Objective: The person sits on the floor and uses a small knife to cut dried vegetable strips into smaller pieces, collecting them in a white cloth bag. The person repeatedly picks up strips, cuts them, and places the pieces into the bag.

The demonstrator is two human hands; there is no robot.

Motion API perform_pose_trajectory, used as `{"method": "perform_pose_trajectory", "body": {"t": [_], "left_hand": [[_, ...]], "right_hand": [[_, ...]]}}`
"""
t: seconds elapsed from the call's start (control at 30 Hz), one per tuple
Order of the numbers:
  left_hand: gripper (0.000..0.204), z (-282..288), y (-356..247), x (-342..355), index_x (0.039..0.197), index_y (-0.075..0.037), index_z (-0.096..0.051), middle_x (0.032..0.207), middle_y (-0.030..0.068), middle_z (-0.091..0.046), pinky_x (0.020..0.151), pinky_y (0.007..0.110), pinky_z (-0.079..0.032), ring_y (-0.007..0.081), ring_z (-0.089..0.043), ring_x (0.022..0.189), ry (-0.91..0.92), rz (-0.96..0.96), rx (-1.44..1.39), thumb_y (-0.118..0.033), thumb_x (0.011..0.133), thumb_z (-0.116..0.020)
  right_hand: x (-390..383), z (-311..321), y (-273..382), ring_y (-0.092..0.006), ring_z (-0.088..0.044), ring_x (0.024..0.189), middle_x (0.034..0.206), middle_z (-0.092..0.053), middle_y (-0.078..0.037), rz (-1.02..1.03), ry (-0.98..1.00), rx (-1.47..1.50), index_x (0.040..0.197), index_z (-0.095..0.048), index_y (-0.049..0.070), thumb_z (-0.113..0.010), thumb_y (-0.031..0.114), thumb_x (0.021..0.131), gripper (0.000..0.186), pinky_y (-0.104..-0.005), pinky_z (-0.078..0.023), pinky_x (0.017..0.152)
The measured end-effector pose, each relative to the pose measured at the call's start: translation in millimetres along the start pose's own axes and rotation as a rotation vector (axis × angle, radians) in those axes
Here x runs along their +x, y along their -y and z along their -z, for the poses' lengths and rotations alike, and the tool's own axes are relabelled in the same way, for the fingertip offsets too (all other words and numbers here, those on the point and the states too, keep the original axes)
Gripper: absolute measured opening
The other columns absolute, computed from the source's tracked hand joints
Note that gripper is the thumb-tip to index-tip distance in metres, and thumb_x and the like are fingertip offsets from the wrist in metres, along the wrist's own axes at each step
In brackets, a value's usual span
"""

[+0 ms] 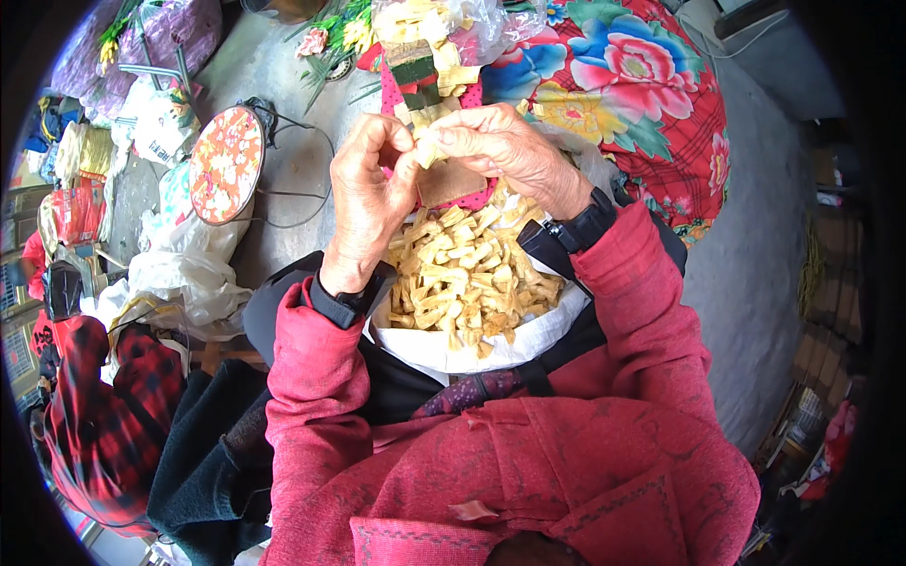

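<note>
My left hand (371,179) and my right hand (505,156) meet at upper middle, both with fingers closed on a small pale-yellow piece (427,144). Beneath and behind them are a brown pad (451,189) on pink dotted material and a block with dark green and red parts (417,80), topped with more yellow pieces. Below my hands, in my lap, a white sack (425,357) holds a heap of similar pale-yellow pieces (467,274).
At right lies a red floral cloth bundle (632,94) on grey floor (736,311). At left are a round floral seat (225,165), cables, white plastic bags (184,283), purple bags (160,38) and red plaid fabric (109,424). Artificial flowers (354,33) lie at the top.
</note>
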State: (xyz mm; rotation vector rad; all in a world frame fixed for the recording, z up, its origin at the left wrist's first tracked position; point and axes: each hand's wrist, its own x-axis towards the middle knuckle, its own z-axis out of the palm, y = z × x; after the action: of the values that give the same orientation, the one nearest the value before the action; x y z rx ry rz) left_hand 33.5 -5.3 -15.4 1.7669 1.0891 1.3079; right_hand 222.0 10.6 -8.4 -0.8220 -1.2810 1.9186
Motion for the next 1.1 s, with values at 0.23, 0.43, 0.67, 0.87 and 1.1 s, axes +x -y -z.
{"method": "perform_pose_trajectory", "body": {"t": [0.23,0.43,0.67,0.87,1.1], "left_hand": [[0.015,8.6,-19.6,-2.5,0.078,-0.004,-0.06,0.068,-0.0071,-0.053,0.05,0.019,-0.034,0.0011,-0.044,0.058,0.208,0.4,-0.153,-0.012,0.087,-0.068],[0.021,17.9,-32.2,-2.3,0.075,-0.006,-0.06,0.062,-0.0051,-0.054,0.045,0.019,-0.029,0.0003,-0.041,0.05,0.374,0.524,-0.574,-0.018,0.091,-0.064],[0.025,9.9,-19.9,1.0,0.107,-0.003,-0.057,0.091,0.0003,-0.06,0.063,0.02,-0.046,0.0055,-0.055,0.073,0.234,0.376,-0.314,-0.018,0.09,-0.066],[0.013,-13.7,-13.6,-10.7,0.091,-0.004,-0.056,0.067,-0.001,-0.055,0.055,0.022,-0.043,0.0054,-0.047,0.058,0.125,0.107,-0.021,-0.005,0.085,-0.067],[0.012,-9.2,-21.2,-18.5,0.084,-0.002,-0.053,0.077,-0.004,-0.056,0.057,0.015,-0.039,0.0005,-0.048,0.066,0.177,0.161,-0.074,0.003,0.085,-0.064]], "right_hand": [[8.7,-7.5,-11.8,-0.0022,-0.053,0.075,0.086,-0.064,0.002,0.21,-0.159,-0.187,0.105,-0.067,0.0,-0.06,0.029,0.095,0.031,-0.0192,-0.045,0.067],[20.7,13.9,-11.8,-0.007,-0.054,0.068,0.076,-0.06,0.002,0.336,-0.431,-0.261,0.104,-0.064,-0.004,-0.058,0.027,0.096,0.033,-0.0249,-0.048,0.061],[15.8,11.1,-12.7,-0.0259,-0.06,0.062,0.067,-0.06,-0.015,0.389,-0.532,-0.773,0.092,-0.065,0.004,-0.059,0.029,0.093,0.026,-0.0342,-0.047,0.057],[16.4,-5.2,-12.7,-0.0377,-0.062,0.067,0.068,-0.061,-0.018,0.333,-0.515,-0.899,0.083,-0.061,0.006,-0.061,0.036,0.09,0.03,-0.0451,-0.046,0.057],[17.4,11.9,-13.6,-0.0372,-0.062,0.066,0.069,-0.063,-0.017,0.36,-0.59,-1.013,0.093,-0.065,0.006,-0.063,0.034,0.088,0.028,-0.0436,-0.048,0.057]]}}
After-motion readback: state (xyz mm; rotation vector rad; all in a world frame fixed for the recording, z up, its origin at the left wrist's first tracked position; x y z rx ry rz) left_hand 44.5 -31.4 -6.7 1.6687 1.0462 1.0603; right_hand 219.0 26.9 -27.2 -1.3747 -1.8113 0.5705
